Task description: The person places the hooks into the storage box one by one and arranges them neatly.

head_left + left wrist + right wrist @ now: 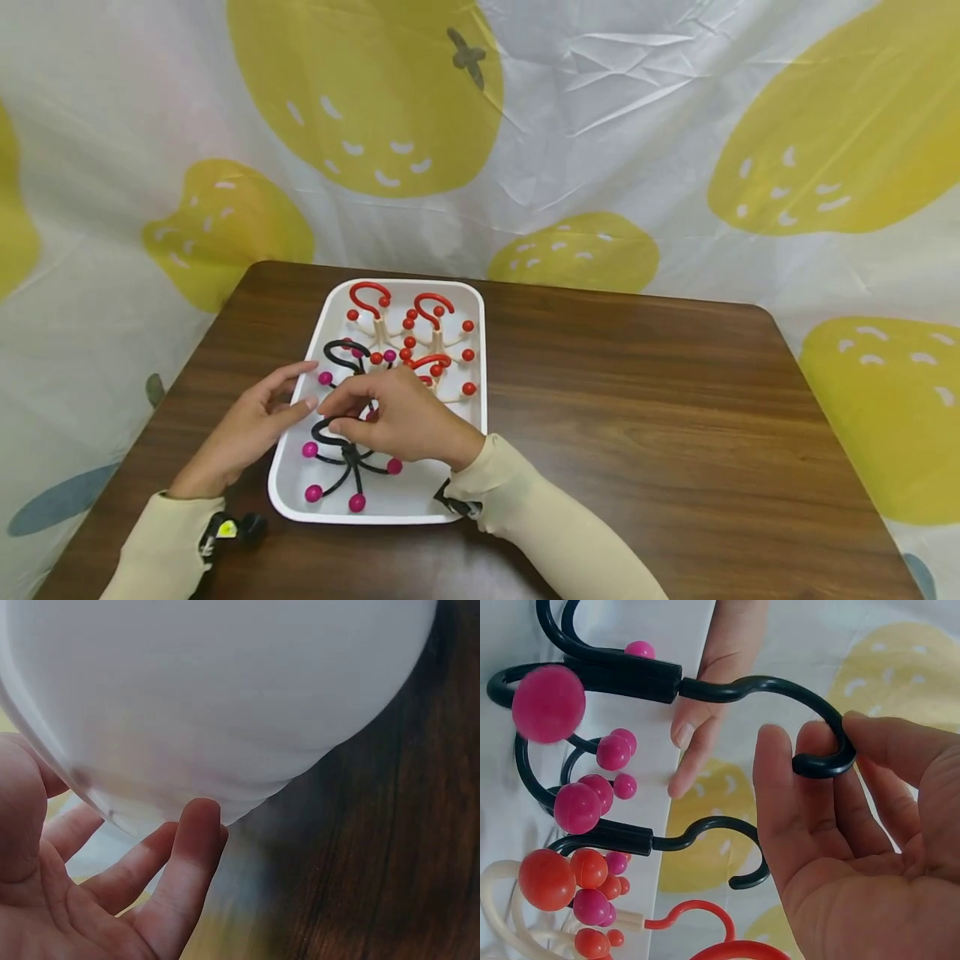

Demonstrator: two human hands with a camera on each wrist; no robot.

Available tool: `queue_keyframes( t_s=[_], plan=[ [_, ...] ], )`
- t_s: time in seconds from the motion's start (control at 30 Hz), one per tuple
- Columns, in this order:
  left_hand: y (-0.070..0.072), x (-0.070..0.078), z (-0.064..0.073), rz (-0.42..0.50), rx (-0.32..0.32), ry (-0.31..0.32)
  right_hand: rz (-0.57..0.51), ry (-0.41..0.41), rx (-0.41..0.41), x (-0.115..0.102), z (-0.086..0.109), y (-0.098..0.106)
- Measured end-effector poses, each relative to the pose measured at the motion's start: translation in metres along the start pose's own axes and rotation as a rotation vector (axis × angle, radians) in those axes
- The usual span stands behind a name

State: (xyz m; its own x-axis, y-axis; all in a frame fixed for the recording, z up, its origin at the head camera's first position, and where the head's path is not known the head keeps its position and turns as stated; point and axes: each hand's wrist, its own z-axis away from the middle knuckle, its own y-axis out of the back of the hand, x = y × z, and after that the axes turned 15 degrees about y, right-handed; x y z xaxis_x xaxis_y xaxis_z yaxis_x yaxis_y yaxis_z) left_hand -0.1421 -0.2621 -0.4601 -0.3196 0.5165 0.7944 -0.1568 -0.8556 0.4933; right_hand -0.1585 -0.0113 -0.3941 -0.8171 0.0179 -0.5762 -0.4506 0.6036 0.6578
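Inside a white tray (pixel 408 496) stand several claw-shaped hangers, each with a hook on top and curved arms tipped with balls. My right hand (pixel 412 417) pinches the hook of the nearest black hanger (pixel 626 677), which has magenta balls, between thumb and fingers. That hanger stands upright at the tray's near left. Just behind it is a second black hanger (pixel 615 835), partly hidden by the right hand in the head view. My left hand (pixel 243 429) is at the tray's left side, its loosely extended fingers (pixel 196 832) against the outer wall.
Cream hangers with red hooks (pixel 371 287) and red balls fill the far part of the tray. The tray sits on the left part of a brown wooden table (pixel 637 433). Behind the table hangs a white curtain (pixel 600 142) printed with yellow fruit.
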Motion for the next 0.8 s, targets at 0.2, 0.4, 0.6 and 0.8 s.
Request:
queue_keyframes(
  t_s=[0.2,0.4,0.6,0.8],
  plan=[
    [0.002,0.001,-0.001,0.005,-0.002,-0.001,0.008,0.008,-0.015,-0.001,-0.002,-0.001],
    [0.003,0.001,-0.001,-0.005,0.001,0.000,-0.030,-0.006,-0.015,-0.002,-0.002,0.001],
    [0.002,0.003,0.001,-0.030,0.003,0.006,-0.058,-0.003,0.024,-0.003,0.000,0.005],
    [0.006,0.018,0.009,-0.145,0.052,0.010,-0.051,0.005,0.067,-0.003,0.005,0.017]
  ],
)
